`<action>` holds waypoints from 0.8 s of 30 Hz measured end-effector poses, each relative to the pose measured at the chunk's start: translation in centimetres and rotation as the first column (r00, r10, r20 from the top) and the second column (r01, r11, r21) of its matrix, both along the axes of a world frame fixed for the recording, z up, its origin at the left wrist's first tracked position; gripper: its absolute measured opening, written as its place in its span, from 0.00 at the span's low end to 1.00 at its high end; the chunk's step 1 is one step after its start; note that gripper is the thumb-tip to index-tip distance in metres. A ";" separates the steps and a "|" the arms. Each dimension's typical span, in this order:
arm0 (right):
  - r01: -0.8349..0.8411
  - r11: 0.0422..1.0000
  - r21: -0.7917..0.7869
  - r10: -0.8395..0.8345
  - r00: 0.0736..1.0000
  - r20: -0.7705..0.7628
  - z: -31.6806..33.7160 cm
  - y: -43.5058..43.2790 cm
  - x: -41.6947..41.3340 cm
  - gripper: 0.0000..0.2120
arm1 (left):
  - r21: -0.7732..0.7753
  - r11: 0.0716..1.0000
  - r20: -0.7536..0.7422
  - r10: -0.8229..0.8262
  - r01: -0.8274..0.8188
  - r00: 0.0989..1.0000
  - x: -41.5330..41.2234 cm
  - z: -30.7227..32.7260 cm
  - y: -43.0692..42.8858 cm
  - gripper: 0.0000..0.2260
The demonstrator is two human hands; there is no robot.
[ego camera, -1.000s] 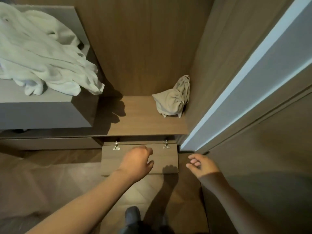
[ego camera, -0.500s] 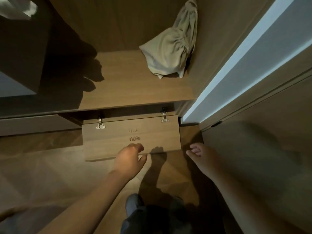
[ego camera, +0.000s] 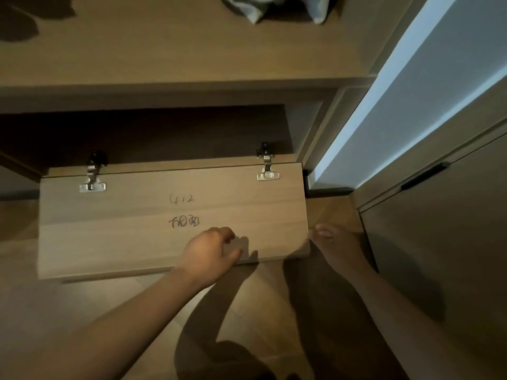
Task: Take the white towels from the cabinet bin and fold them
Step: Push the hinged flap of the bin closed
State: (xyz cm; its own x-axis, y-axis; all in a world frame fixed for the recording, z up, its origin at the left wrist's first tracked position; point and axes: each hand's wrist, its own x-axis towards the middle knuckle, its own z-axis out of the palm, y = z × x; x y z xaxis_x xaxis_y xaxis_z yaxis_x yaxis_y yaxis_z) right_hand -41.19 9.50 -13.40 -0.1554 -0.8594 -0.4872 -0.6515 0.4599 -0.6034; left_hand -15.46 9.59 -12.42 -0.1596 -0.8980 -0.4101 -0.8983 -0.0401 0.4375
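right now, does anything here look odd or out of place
Two things. The drop-down flap lies open with handwriting, "412" and some characters, scrawled on its inner face. On the shelf above, a crumpled cloth sits bunched at the frame's top edge.

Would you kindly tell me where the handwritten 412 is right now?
In the head view, the handwritten 412 sits on the open wooden flap, below and between the left hinge and right hinge, above the left hand.

Single head view, wide-angle, looking steeply down, close over hinged flap door (ego camera: 109,237) and floor (ego camera: 82,311).
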 end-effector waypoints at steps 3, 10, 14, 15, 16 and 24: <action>-0.014 0.999 -0.050 0.013 1.000 -0.023 -5.0 -1.7 -0.4 0.20 | -0.082 0.994 0.000 -0.067 0.067 0.998 -0.9 -4.9 -1.3 0.17; -0.024 0.984 -0.176 0.015 0.999 -0.049 -10.6 -3.5 -1.7 0.27 | -0.226 0.973 -0.094 -0.073 0.050 0.993 -2.0 -10.1 -1.8 0.16; -0.032 0.992 -0.123 0.027 0.999 -0.043 -11.6 -1.7 -2.1 0.28 | -0.120 0.989 -0.187 0.060 -0.083 0.981 -1.4 -10.6 0.3 0.12; -0.031 0.993 -0.110 0.027 0.999 -0.041 -11.7 -1.5 -2.3 0.28 | -0.084 0.986 -0.222 0.122 -0.144 0.967 -1.2 -10.9 1.0 0.11; -0.023 0.995 -0.099 0.020 0.999 -0.035 -11.8 -1.4 -2.4 0.29 | -0.033 0.977 -0.266 0.195 -0.211 0.944 -1.2 -11.3 1.6 0.11; 0.062 0.998 -0.011 -0.061 0.996 0.063 -13.2 -2.1 -1.9 0.31 | 0.202 0.841 -0.324 0.540 -0.501 0.777 0.4 -14.8 4.3 0.15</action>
